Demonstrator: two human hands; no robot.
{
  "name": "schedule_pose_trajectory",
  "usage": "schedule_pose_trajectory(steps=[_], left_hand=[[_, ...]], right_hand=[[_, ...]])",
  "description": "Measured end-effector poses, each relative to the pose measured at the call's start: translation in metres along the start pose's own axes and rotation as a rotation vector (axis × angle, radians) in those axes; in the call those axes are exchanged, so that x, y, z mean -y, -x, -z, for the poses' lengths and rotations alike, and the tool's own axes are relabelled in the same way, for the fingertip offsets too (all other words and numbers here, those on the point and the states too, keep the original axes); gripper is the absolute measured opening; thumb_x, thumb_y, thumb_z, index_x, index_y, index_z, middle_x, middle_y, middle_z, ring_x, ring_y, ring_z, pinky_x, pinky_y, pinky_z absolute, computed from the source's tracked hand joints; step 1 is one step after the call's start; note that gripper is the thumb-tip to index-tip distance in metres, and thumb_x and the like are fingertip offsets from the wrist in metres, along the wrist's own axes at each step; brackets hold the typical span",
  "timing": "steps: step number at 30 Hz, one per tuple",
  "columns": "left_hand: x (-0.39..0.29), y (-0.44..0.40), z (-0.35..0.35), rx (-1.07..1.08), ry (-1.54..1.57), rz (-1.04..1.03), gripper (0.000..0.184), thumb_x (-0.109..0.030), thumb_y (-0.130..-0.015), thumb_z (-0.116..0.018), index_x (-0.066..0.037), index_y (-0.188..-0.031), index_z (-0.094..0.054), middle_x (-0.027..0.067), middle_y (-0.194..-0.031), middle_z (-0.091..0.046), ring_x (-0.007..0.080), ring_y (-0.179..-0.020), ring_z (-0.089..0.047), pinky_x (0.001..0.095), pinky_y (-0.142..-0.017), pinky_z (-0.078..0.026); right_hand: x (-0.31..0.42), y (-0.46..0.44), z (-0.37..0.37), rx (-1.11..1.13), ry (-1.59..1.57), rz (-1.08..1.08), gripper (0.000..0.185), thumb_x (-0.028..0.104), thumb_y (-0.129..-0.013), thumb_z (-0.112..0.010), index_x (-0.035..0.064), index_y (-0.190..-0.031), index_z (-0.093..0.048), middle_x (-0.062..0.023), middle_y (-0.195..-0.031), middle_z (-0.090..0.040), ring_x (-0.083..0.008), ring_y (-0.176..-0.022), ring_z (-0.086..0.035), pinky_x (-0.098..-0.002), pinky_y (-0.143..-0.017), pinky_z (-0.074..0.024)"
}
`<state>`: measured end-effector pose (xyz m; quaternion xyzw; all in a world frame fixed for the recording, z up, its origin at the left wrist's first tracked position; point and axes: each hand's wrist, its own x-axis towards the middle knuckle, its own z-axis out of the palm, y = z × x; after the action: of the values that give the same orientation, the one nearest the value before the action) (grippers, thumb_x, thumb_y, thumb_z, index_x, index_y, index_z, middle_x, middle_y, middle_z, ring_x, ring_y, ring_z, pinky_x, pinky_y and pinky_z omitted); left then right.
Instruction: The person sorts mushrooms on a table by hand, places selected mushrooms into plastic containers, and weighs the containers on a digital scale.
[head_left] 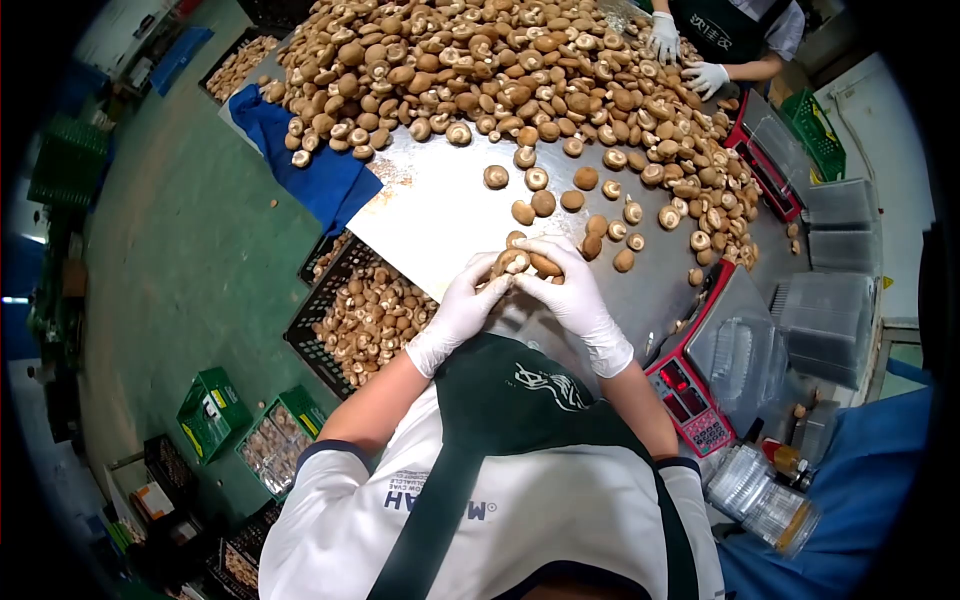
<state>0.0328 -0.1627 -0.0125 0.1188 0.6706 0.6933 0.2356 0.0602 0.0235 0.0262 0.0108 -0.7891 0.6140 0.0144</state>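
Just ahead of our chest, at the centre of the clock, our white-gloved left hand (462, 308) and white-gloved right hand (575, 298) come close together. Our left fingers grasp a round brown mushroom with a pale stem (514, 262); our right fingers grasp a second brown mushroom (545, 265) just beside it. Both are held above a shiny grey metal worktop (455, 190). From eleven to two o'clock, we see a broad heap of brown mushrooms (470, 75), with loose ones scattered between it and our hands. At one o'clock, a co-worker's white-gloved hands (706, 78) are at the heap's edge. Towards nine o'clock, below the worktop, is a black slatted plastic crate (318, 345) filled with mushrooms. A crumpled blue cloth (305, 170) hangs over the edge at ten o'clock. At four o'clock, we find a red digital scale (697, 405) with glowing figures, and towards three, clear plastic trays (825, 325) in stacks.
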Motion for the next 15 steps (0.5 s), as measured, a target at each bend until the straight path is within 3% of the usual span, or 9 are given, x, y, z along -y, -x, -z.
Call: schedule_pose_trajectory(steps=[3,4,8,11,12,14,15], left_hand=[[-0.016,0.006,-0.004,0.002,-0.051,-0.084,0.03,-0.012,-0.097,-0.061,0.001,-0.125,-0.059,0.0089,-0.121,-0.054,0.0149,-0.107,-0.059,0.0272,-0.091,-0.048],[-0.006,0.004,-0.003,0.006,-0.215,-0.205,0.032,-0.011,-0.097,-0.061,0.001,-0.126,-0.057,0.0087,-0.123,-0.056,0.015,-0.108,-0.058,0.0281,-0.094,-0.047],[-0.018,-0.008,-0.032,0.12,0.218,0.199,0.042,-0.011,-0.097,-0.06,-0.003,-0.136,-0.047,0.0084,-0.122,-0.06,0.0135,-0.106,-0.059,0.0272,-0.093,-0.048],[-0.031,-0.033,-0.073,0.345,0.211,0.084,0.04,-0.013,-0.099,-0.057,-0.005,-0.137,-0.047,0.0069,-0.119,-0.059,0.0111,-0.099,-0.058,0.0252,-0.087,-0.049],[-0.053,-0.037,-0.101,0.346,0.142,0.042,0.04,-0.018,-0.1,-0.053,-0.005,-0.137,-0.047,0.0073,-0.114,-0.059,0.0117,-0.09,-0.059,0.0233,-0.076,-0.049],[-0.061,-0.055,-0.158,0.432,0.014,-0.227,0.041,-0.017,-0.099,-0.054,-0.007,-0.138,-0.048,0.007,-0.118,-0.056,0.0129,-0.092,-0.059,0.026,-0.083,-0.048],[-0.076,-0.057,-0.189,0.523,0.107,-0.16,0.041,-0.016,-0.098,-0.055,-0.008,-0.137,-0.049,0.0062,-0.117,-0.056,0.0133,-0.093,-0.058,0.0273,-0.085,-0.049]], right_hand=[[-0.007,0.008,0.0,-0.037,-0.088,-0.016,0.038,0.012,-0.082,-0.076,0.0047,-0.118,-0.068,-0.0115,-0.118,-0.06,-0.0236,-0.106,-0.062,-0.0305,-0.091,-0.0507],[-0.009,0.011,0.001,-0.053,-0.091,0.005,0.037,0.011,-0.082,-0.076,0.0042,-0.117,-0.068,-0.0117,-0.116,-0.061,-0.0242,-0.105,-0.062,-0.0309,-0.091,-0.0507],[0.0,0.029,0.028,-0.219,-0.004,0.072,0.033,0.008,-0.083,-0.075,-0.0002,-0.113,-0.067,-0.0107,-0.109,-0.063,-0.022,-0.104,-0.061,-0.0307,-0.093,-0.0475],[0.01,0.069,0.071,-0.436,-0.017,0.032,0.031,0.006,-0.084,-0.072,0.0008,-0.114,-0.067,-0.0095,-0.112,-0.062,-0.0203,-0.107,-0.06,-0.0297,-0.095,-0.0461],[0.016,0.085,0.087,-0.549,0.03,-0.014,0.032,0.003,-0.083,-0.07,0.0009,-0.114,-0.067,-0.0096,-0.115,-0.062,-0.0204,-0.108,-0.059,-0.0304,-0.097,-0.0456],[0.027,0.123,0.122,-0.777,0.091,-0.024,0.033,-0.001,-0.081,-0.067,0.0003,-0.114,-0.067,-0.0091,-0.116,-0.062,-0.02,-0.111,-0.059,-0.0317,-0.099,-0.0451],[0.028,0.143,0.138,-0.94,0.05,-0.13,0.031,-0.001,-0.082,-0.065,0.0013,-0.113,-0.067,-0.0079,-0.116,-0.062,-0.0195,-0.11,-0.059,-0.0316,-0.098,-0.0454]])
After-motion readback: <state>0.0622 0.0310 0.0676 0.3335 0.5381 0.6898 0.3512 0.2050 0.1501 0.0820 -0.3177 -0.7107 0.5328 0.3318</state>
